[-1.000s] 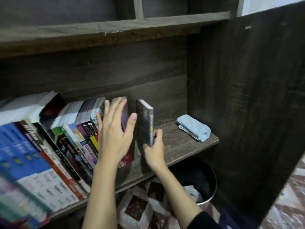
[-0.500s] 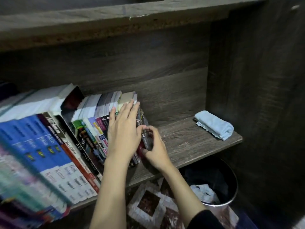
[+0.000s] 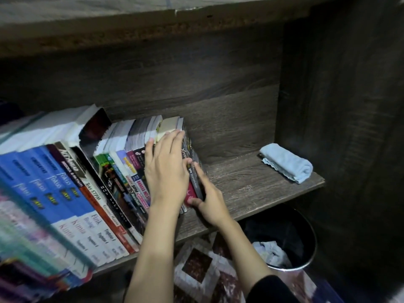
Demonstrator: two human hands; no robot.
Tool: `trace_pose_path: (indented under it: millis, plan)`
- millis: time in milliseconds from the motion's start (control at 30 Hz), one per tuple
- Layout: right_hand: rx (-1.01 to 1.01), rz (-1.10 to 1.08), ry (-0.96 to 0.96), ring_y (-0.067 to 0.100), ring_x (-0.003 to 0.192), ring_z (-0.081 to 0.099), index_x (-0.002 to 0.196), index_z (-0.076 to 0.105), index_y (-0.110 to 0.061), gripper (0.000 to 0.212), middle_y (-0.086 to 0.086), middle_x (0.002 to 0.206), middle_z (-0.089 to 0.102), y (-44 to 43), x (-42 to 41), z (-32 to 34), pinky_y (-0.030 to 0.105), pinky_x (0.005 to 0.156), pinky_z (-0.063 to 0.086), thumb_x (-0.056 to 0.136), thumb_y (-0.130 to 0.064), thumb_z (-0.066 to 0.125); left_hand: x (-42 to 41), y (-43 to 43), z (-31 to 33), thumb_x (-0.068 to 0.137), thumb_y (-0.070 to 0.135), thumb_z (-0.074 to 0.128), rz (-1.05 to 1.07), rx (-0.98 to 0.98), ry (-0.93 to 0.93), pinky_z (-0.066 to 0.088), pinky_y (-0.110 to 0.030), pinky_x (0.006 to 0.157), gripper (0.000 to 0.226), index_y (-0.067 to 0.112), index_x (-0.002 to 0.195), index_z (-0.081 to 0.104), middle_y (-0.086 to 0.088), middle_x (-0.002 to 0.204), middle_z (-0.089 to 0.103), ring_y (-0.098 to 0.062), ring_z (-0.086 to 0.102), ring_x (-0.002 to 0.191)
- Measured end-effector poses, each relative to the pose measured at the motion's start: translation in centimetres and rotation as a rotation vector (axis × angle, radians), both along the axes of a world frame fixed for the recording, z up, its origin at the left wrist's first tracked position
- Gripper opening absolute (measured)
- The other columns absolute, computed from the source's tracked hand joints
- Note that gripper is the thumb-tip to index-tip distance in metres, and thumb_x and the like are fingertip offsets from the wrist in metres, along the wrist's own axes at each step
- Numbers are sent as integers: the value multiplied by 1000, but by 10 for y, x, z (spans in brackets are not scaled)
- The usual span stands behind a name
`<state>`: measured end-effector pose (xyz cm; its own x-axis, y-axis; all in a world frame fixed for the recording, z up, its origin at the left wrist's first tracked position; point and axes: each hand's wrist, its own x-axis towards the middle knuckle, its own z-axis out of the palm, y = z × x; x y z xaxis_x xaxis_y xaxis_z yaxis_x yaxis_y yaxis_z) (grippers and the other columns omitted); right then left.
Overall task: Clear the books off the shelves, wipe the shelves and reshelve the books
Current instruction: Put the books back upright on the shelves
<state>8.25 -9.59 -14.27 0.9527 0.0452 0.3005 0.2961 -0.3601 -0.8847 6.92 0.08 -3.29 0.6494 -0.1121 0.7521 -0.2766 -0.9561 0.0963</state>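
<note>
The row of books point(image 3: 105, 182) stands spine-out on the shelf point(image 3: 251, 184), leaning left, and fills the shelf's left part. Several blue spines at the left read "Fokus", with "Kimia", "Fizik" and "Biologi" lower down on white bands. An orange-and-white spine reads "Teks STPM", and smaller spines nearer the hands show "SPM" and part of "BAHASA MELAYU". The far-left books are too blurred to read. The dark book point(image 3: 193, 180) is the last one at the right end of the row, tight against its neighbour, and its spine carries "SPM" in white. The left hand point(image 3: 166, 171) lies flat on the spines just left of it, fingers straight and close together and reaching the top edges. The right hand point(image 3: 211, 200) pinches the dark book: its thumb sits at the near bottom of the spine and its fingers run along the right cover. To the right, well apart from the hands, 1 folded light-blue cloth point(image 3: 286, 162) lies on the bare shelf by the side panel point(image 3: 338, 106). Below the shelf are a black bin point(image 3: 314, 243) holding crumpled paper and a patterned rug point(image 3: 196, 265).
</note>
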Motion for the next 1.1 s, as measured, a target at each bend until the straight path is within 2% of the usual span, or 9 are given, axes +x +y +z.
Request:
trace_pose_path:
  millis: [133,267,333,433,500,633,800,933,1100]
  plan:
    - [-38,-14,7,13,142,28,144,0,-36,104,-4,154,31,-1,3,-2,20,115,20,78,6,68,2,-2,-2,72,15,76,10,-6,-16,8,-33,111,61,11,129,55,-3,129,58,-22,52,122]
    - [-58,-5,23,12,141,29,144,-3,-36,104,-8,154,29,-1,3,-2,15,111,21,79,7,66,4,-3,-4,71,15,77,13,-25,-54,7,-30,112,60,11,127,57,-3,127,59,-23,54,119]
    - [-47,-6,36,11,139,32,147,2,-35,103,-7,152,33,-2,2,-1,16,111,23,79,4,68,5,-5,-6,70,13,77,22,-40,-72,3,-27,112,61,10,127,56,-3,126,59,-23,53,119]
    - [26,27,96,2,131,35,148,23,-37,98,-13,144,39,-9,5,-1,10,108,26,74,2,73,5,-7,-9,68,11,77,43,-51,-87,-1,-25,113,63,10,127,56,-3,126,58,-24,53,119]
    - [119,58,134,4,130,41,139,33,-45,95,-9,145,43,-13,10,-3,19,111,30,71,9,72,5,-7,-10,68,10,78,46,-51,-104,-2,-25,113,64,10,128,55,-4,126,58,-25,52,119]
    - [119,33,159,7,135,37,140,36,-41,93,-7,147,41,-12,12,-5,27,116,27,71,9,73,8,-8,-11,67,9,78,52,-42,-117,-1,-27,112,65,10,128,55,-4,126,58,-25,52,119]
    - [29,32,162,-2,132,30,145,33,-33,88,-14,144,37,-16,8,-1,11,110,22,75,4,70,8,-9,-14,67,10,78,62,-36,-110,4,-30,112,67,11,129,54,-4,127,57,-23,50,121]
    - [99,11,180,3,130,42,138,36,-43,89,-8,144,46,-14,6,0,23,113,31,71,1,72,10,-9,-17,66,10,79,74,-38,-125,0,-28,113,69,12,130,53,-3,128,56,-19,44,123]
    - [-46,-39,94,-2,129,29,148,31,-18,83,1,148,39,-11,0,5,-2,99,17,79,-3,73,11,-9,-18,68,12,78,81,-17,-113,-1,-29,113,70,12,132,50,-3,131,54,-22,46,125]
